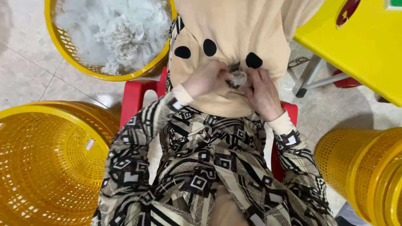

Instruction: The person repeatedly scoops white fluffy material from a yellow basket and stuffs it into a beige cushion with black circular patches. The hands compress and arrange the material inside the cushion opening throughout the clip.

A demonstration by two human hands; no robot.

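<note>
Tiled floor point(29, 71) w/ red stool point(134, 98), yellow baskets: one w/ white stuffing point(111, 31), one at left point(50, 163), stacked ones at right point(368, 171); yellow surface point(360, 46) upper right.

One head-worn camera looks steeply down, close over the person's lap, probably tilted slightly forward.

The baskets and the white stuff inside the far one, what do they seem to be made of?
The yellow baskets look like moulded plastic, glossy, with a regular mesh of holes. The white stuff looks like loose fibre stuffing, matt and fluffy; cotton or synthetic, I cannot tell. The hands press a similar tuft into beige cloth.
</note>
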